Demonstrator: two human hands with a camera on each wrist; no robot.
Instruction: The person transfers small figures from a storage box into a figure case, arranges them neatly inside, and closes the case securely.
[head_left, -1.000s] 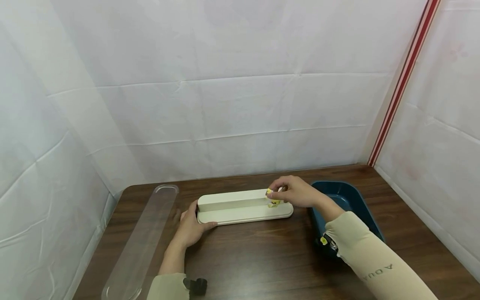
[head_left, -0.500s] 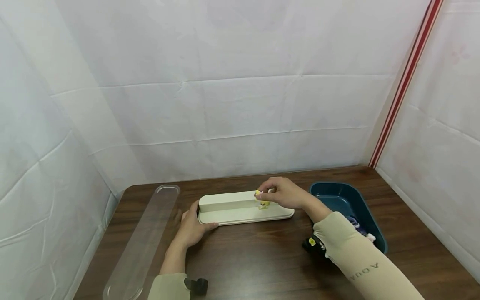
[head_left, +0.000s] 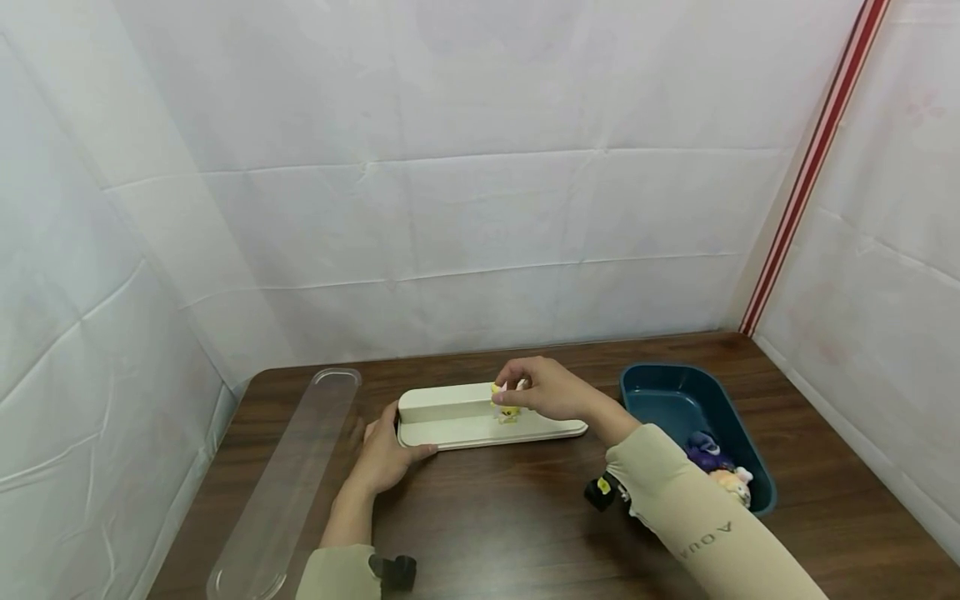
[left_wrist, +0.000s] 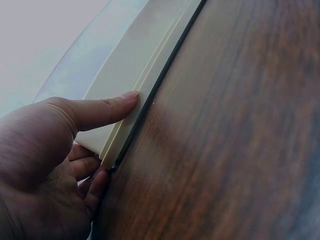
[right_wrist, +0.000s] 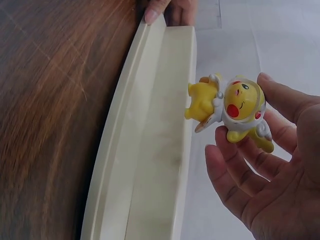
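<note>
- A small yellow toy figure [right_wrist: 227,107] — red cheeks, a white hood round its face — is pinched in the fingertips of the right hand [head_left: 543,390], held just over the long cream tray [head_left: 480,417], about midway along it and above its raised back step.
- In the right wrist view the figure lies tilted between thumb and curled fingers [right_wrist: 235,165], beside the upper edge of the tray [right_wrist: 150,150]; whether it touches the tray cannot be told.
- The left hand [head_left: 382,454] grasps the tray's left end — the thumb [left_wrist: 107,107] lies flat along the near rim while the other fingers curl round the end.
- The tray rests on the dark wooden table [head_left: 510,517], its length running left to right.
- To the right, apart from the tray, stands a dark blue bin [head_left: 678,400]; more small toys [head_left: 716,467], one purple and one pale, lie in its near end.
- On the left of the table lies a long clear plastic lid [head_left: 288,483], set at an angle and well apart from the tray.
- Both arms wear beige sleeves [head_left: 697,525], each with a small black camera at the wrist.
- White creased sheeting walls in the table on three sides.
</note>
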